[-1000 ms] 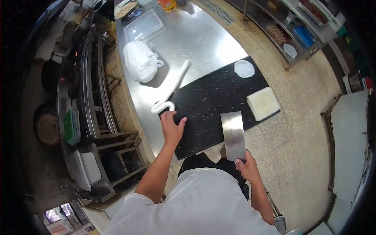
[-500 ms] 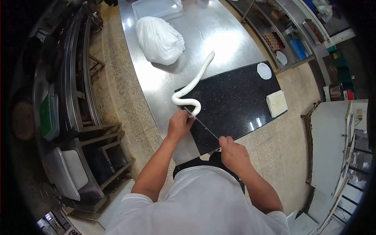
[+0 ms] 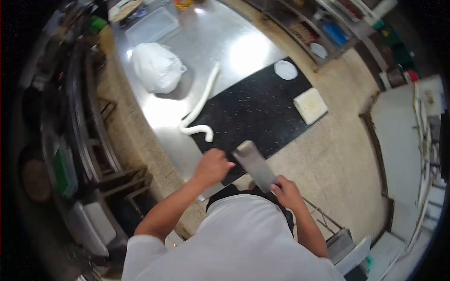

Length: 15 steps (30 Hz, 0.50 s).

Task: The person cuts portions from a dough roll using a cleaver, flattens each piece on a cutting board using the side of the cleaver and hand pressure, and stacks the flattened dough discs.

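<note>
A long white dough rope (image 3: pixel 202 102) lies in an S-bend, partly on the black board (image 3: pixel 248 112) and partly on the steel tabletop. My right hand (image 3: pixel 287 193) grips the handle of a cleaver (image 3: pixel 255 165), whose broad blade is turned flat toward me over the board's front edge. Just below the dough's near end, apart from it, is my left hand (image 3: pixel 213 167), fingers curled and somewhat blurred. Whether a small piece sits inside them is hidden.
A full white plastic bag (image 3: pixel 157 68) and a clear plastic tub (image 3: pixel 152 28) are on the steel table (image 3: pixel 201 35). On the board are a thin white disc (image 3: pixel 286 70) and a folded pale cloth (image 3: pixel 310 106). Shelving stands at left; a white cabinet (image 3: pixel 408 140) at right.
The cleaver has moved off the dough toward me and turned from edge-on to flat. My left hand has come away from the dough end. The whole view has shifted.
</note>
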Each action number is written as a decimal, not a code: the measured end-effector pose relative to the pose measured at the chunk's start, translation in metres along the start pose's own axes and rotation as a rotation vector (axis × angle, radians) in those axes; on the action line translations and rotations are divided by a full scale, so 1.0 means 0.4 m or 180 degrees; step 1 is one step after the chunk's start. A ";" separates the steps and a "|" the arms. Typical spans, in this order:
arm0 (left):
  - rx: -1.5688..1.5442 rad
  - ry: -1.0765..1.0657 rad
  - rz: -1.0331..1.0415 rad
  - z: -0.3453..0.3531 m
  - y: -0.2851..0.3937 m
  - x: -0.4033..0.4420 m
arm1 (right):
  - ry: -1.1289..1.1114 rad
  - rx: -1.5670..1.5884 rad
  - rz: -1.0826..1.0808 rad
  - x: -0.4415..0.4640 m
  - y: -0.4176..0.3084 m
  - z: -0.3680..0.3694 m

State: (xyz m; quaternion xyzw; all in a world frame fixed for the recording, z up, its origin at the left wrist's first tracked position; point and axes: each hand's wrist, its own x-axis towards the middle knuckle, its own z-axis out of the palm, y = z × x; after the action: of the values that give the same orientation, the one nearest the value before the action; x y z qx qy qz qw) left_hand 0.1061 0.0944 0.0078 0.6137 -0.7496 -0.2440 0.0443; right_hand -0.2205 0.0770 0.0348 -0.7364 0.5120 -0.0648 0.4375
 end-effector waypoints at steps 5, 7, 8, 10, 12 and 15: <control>0.0747 0.0460 0.0632 0.101 0.098 0.182 | 0.0763 0.1430 0.0828 -0.085 0.187 -0.065; 0.0629 0.0420 0.0753 0.087 0.137 0.246 | 0.1165 0.1802 0.1017 -0.045 0.252 -0.116; 0.0668 0.0378 0.0723 0.083 0.140 0.274 | 0.1364 0.1608 0.0980 0.005 0.257 -0.160; 0.0666 0.0317 0.0948 0.085 0.142 0.310 | 0.1690 0.1376 0.0692 0.135 0.293 -0.239; 0.0703 0.0234 0.1003 0.069 0.151 0.339 | 0.1629 0.1563 0.0604 0.285 0.351 -0.299; 0.0775 0.0126 0.1136 0.088 0.146 0.297 | 0.1215 0.2573 0.1588 0.405 0.327 -0.330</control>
State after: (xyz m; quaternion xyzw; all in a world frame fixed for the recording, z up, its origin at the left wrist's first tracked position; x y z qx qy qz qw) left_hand 0.0117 0.0008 -0.0263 0.4768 -0.8692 -0.1278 0.0271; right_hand -0.3078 -0.1428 -0.0350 -0.3388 0.6770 -0.2844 0.5882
